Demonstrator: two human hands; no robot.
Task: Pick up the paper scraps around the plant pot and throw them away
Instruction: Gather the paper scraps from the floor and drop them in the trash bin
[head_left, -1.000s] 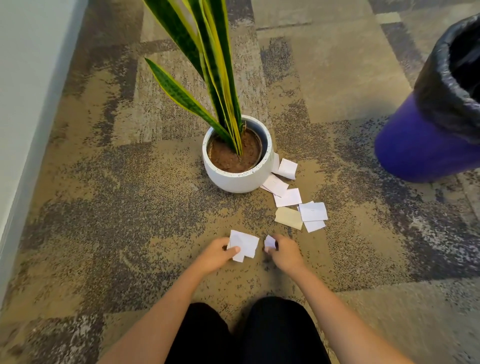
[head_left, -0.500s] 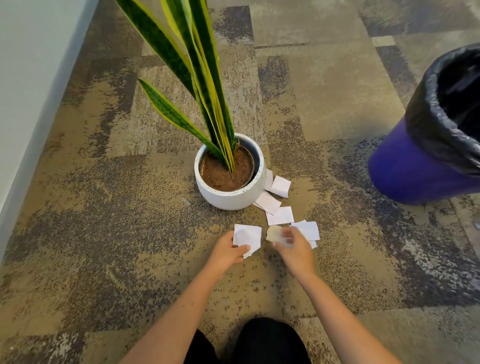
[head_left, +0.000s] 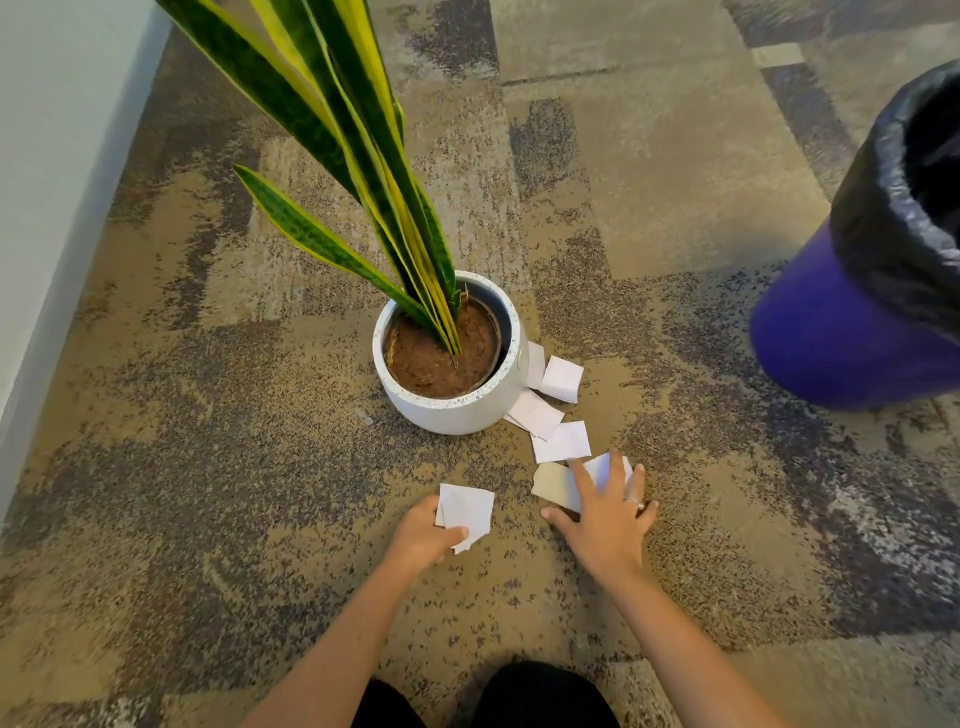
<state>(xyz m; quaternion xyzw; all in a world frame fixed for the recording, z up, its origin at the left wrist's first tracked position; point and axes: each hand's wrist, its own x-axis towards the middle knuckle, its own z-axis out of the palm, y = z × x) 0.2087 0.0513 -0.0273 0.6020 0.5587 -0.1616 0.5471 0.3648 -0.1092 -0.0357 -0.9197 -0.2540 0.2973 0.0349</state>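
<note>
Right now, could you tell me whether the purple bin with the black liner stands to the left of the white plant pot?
No, the purple bin stands to the right of the white plant pot.

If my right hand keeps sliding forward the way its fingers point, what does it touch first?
Probably the white scrap just ahead of the right hand, which already covers a tan scrap; the pot lies further on, to the left.

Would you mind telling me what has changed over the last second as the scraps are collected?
The right hand moved forward and right, from a small scrap near the left hand onto the tan scrap and white ones beside it. The left hand still holds its white scraps. The pot, bin and scraps by the pot stayed put.
</note>
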